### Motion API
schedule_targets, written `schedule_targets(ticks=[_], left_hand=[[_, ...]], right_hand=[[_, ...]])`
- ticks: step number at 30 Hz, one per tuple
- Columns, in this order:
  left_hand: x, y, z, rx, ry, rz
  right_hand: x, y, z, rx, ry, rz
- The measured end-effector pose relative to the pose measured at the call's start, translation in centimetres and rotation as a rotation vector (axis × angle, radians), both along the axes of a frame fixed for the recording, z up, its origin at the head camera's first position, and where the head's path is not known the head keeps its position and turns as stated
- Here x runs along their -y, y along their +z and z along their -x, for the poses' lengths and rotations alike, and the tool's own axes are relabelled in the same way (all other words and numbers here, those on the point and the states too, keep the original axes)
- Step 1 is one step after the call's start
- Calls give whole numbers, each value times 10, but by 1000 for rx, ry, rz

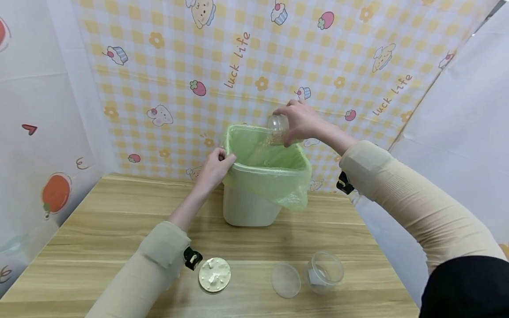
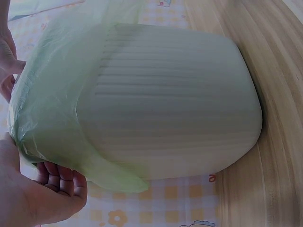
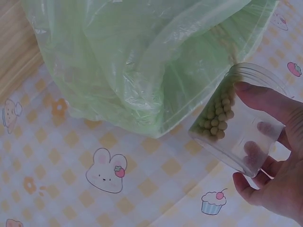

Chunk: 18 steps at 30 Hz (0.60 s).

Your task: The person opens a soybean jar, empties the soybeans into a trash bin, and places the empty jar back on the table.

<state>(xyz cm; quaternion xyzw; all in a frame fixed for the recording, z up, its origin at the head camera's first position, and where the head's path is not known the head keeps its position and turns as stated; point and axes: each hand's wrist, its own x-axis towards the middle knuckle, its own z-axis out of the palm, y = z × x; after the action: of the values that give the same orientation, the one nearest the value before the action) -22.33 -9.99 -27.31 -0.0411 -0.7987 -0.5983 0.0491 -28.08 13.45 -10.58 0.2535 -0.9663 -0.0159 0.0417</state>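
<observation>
My right hand [image 1: 304,120] grips a clear jar [image 3: 208,149], tipped over the mouth of a trash can [image 1: 248,203]. Small round tan beans [image 3: 218,116] lie along the jar's lower side, and several are falling from its mouth into the can. A thin green trash bag [image 1: 274,185] lines the can and folds down over its outside. At the can's left rim, my left hand [image 1: 216,168] pinches the edge with the bag, thumb on top and fingers curled below, as the left wrist view shows. Inside the can, the bottom is hidden.
On the wooden table [image 1: 131,207], a round cream lid [image 1: 214,274] lies near the front. Right of it are a flat clear lid [image 1: 286,281] and a clear round tub [image 1: 326,270]. A patterned cloth wall [image 1: 167,66] stands close behind the can.
</observation>
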Motion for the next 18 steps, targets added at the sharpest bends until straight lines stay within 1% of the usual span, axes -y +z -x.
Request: schedule_targets(ticks=[11,18], left_hand=[[-1,0,0,-9,-1,-18],[-1,0,0,-6,0,-8]], right_hand=[[1,1,1,-12,6,-18],[3,2,-1,-27,11,-30]])
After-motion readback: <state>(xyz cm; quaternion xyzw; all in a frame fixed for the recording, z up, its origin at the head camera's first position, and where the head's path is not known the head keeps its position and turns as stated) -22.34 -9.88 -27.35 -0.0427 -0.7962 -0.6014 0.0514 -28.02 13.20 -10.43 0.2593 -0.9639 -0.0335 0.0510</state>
